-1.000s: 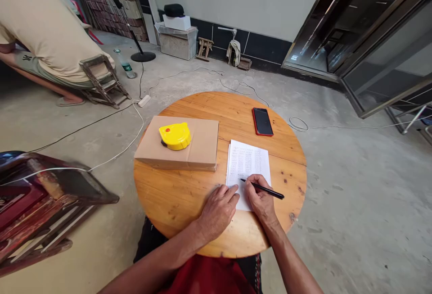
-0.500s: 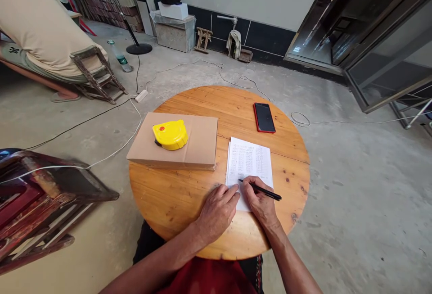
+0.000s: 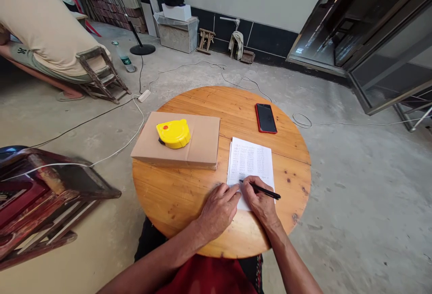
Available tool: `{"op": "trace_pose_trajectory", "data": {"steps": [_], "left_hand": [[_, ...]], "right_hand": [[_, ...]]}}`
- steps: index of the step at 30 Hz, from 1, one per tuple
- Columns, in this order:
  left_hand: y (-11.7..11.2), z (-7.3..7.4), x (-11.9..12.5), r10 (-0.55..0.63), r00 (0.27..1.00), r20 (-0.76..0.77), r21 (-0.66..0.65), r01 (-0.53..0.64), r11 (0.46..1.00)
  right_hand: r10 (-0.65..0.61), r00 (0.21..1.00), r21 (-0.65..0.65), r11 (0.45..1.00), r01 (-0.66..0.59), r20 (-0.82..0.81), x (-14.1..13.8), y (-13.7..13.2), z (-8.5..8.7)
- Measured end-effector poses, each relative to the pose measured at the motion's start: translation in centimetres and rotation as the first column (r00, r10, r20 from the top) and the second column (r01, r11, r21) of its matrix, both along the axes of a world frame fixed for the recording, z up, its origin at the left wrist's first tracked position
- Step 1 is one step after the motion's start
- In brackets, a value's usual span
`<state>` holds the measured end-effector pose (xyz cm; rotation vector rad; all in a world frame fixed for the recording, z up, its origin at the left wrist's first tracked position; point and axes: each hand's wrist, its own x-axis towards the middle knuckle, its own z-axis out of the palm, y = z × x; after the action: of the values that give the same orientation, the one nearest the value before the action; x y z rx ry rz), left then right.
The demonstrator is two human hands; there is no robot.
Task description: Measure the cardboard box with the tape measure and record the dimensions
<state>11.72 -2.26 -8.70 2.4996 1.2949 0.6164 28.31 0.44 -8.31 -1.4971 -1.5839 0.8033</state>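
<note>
My right hand (image 3: 260, 201) pinches a black pen (image 3: 268, 192), its tip on a white sheet of paper (image 3: 252, 156) covered with columns of small handwriting. The writing is too small to read. At the sheet's lower left, my left hand (image 3: 218, 208) rests with its fingertips on the paper and its fingers loosely laid out, nothing in them. Another sheet seems to lie underneath. To the left, a yellow tape measure (image 3: 173, 134) sits on a closed brown cardboard box (image 3: 205, 140). Beyond the paper lies a red-edged smartphone (image 3: 266, 118), its screen dark.
Everything stands on a round wooden table (image 3: 165, 195). A worn wooden chair (image 3: 50, 195) is at the left. Farther back are a person in a beige top (image 3: 47, 28), a small wooden stool (image 3: 103, 75), a plastic bottle (image 3: 124, 57) and cables on the concrete floor.
The head view has shifted slightly, so the box, tape measure and phone appear a little farther right. Both hands keep nearly the same pose, the pen still on the paper.
</note>
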Motion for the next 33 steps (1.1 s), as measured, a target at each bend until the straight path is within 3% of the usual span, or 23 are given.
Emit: {"op": "trace_pose_trajectory", "data": {"steps": [8,33], "left_hand": [[0.04,0.12,-0.08,-0.009,1.0,-0.011,0.007,0.009,1.0],[0.07,0.26,0.02,0.001,1.0,-0.011,0.006,-0.001,1.0]], "right_hand": [[-0.104,0.985,-0.001,0.994,0.105,-0.138,0.07,-0.08,0.08],[-0.042,0.997,0.027,0.999,0.043,-0.061,0.04,-0.19,-0.57]]}}
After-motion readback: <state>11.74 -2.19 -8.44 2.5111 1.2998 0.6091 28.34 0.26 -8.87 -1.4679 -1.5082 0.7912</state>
